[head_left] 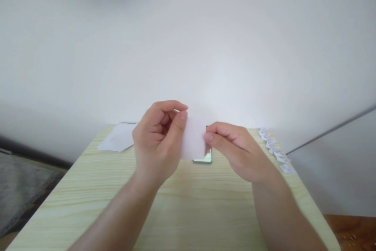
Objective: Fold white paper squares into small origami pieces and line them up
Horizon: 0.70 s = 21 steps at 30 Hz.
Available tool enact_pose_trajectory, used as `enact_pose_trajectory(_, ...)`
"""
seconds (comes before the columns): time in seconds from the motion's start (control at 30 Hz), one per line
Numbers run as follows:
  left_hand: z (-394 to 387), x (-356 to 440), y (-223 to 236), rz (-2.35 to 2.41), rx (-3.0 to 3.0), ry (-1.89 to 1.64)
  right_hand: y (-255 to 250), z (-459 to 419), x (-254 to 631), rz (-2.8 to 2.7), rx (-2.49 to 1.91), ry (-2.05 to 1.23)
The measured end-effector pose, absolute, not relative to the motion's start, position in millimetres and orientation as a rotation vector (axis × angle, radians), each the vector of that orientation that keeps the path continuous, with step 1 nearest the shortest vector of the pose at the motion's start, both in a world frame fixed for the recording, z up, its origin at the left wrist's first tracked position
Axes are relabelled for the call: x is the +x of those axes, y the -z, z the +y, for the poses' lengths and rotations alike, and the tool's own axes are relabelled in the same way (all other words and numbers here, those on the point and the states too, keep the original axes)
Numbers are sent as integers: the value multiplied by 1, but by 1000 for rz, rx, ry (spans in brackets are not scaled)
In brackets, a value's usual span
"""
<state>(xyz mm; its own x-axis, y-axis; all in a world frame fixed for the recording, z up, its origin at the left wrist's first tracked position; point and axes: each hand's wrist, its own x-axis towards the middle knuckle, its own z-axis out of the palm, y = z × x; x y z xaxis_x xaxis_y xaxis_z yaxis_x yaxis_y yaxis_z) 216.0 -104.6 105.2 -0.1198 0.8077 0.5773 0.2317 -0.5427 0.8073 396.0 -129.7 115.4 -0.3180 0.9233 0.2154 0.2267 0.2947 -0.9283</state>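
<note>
A small white piece of paper (193, 138) is held upright above the far middle of a light wooden table (188, 208). My left hand (158, 141) pinches its left edge between thumb and fingers. On the paper's right edge, my right hand (235, 149) pinches with thumb and forefinger. Both hands are raised off the tabletop. Behind and below the paper lies a phone (204, 159), mostly hidden by it.
A stack of white sheets (119, 138) lies at the table's far left corner. Several small folded paper pieces (274, 149) sit in a row along the far right edge. A white wall stands right behind the table.
</note>
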Motion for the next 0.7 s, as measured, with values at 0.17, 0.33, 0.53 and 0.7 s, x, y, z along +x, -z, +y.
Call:
enact_pose_trajectory(0.17, -104, 218, -105, 1165, 1730, -1712, -114, -129, 395, -1742, -1041, -1092)
enact_pose_trajectory(0.33, -104, 219, -102, 1190, 1772, -1715, -113, -129, 394, -1728, -1039, -1097)
enact_pose_trajectory(0.53, -105, 220, -100, 1139, 1816, -1752, -111, -130, 392, -1686, -1071, -1124)
enact_pose_trajectory(0.7, -102, 216, -105, 970, 1629, -1636, -111, -131, 394, -1660, -1070, -1054)
